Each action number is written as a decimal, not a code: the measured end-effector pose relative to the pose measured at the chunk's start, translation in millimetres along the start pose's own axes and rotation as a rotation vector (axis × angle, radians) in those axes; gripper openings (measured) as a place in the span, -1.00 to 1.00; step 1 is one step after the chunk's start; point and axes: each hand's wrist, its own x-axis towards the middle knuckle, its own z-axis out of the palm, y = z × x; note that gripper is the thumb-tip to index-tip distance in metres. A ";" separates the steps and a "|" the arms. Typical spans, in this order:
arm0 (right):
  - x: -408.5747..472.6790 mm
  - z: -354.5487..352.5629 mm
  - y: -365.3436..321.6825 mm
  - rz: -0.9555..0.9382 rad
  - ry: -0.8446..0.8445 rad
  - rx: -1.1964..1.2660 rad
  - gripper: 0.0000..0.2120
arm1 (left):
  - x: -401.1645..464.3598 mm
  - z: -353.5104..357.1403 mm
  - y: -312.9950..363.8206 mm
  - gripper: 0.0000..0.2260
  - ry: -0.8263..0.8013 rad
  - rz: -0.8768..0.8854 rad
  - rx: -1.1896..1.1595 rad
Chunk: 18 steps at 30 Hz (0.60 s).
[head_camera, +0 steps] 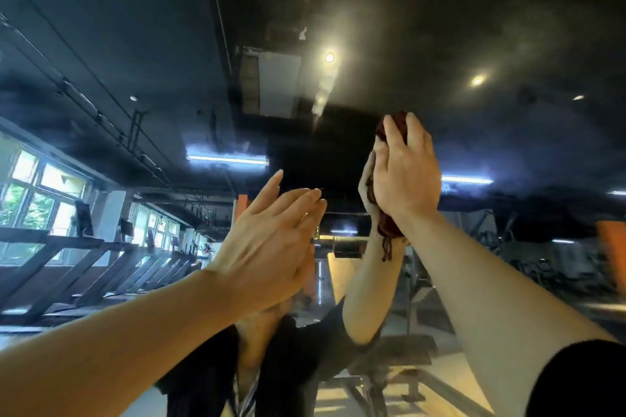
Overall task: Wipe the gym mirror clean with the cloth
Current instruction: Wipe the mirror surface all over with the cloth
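The gym mirror [508,44] fills the view in front of me and reflects the dark ceiling and the room. My right hand [404,173] is raised high and presses a bunched dark red cloth [386,230] against the glass; the cloth shows above my fingertips and hangs below my wrist. My left hand [267,244] lies flat on the mirror lower and to the left, fingers straight and together, meeting its own reflection. Hazy smears show on the glass around the reflected ceiling lights.
The mirror reflects a row of treadmills [101,274] beside bright windows [37,193] on the left, a weight bench [389,362] at lower centre, and ceiling lamps [329,57]. My own reflection in dark clothing [288,366] stands below my hands.
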 end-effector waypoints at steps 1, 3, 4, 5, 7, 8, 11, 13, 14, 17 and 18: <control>-4.1 -4.9 12.3 0.020 -0.003 -0.005 -0.56 | 1.5 1.1 6.7 -0.48 -0.003 0.012 0.004; -13.1 -6.4 35.5 0.054 -0.020 -0.021 -0.56 | 2.1 1.5 17.1 -0.48 -0.004 0.025 0.014; -15.9 -4.9 44.1 0.080 -0.025 -0.020 -0.55 | 0.9 1.6 19.8 -0.48 -0.005 0.027 0.019; -18.0 -3.5 47.8 0.128 -0.021 -0.006 -0.54 | -0.5 1.2 20.5 -0.47 -0.012 0.027 0.024; -21.7 -2.0 40.5 0.234 -0.036 0.058 -0.51 | -4.7 0.7 19.6 -0.44 -0.027 0.028 0.049; -26.3 -1.6 28.1 0.245 -0.046 0.080 -0.49 | -5.9 0.1 19.4 -0.43 -0.028 0.033 0.064; -60.6 -8.9 -26.7 0.022 -0.045 0.069 -0.54 | -7.9 0.2 22.0 -0.41 -0.002 0.031 0.069; -81.2 -14.7 -34.6 -0.183 -0.137 0.076 -0.51 | -8.6 1.6 25.7 -0.42 0.021 0.015 0.062; -81.7 -17.0 -24.8 -0.248 -0.160 0.084 -0.51 | -9.4 3.2 26.6 -0.43 0.021 0.007 0.059; -65.4 -20.7 15.8 -0.189 -0.140 0.046 -0.49 | -11.8 7.6 26.6 -0.44 0.000 -0.019 0.055; -59.6 -20.7 20.2 -0.107 -0.130 0.061 -0.47 | -12.1 8.0 28.1 -0.43 0.000 -0.028 0.054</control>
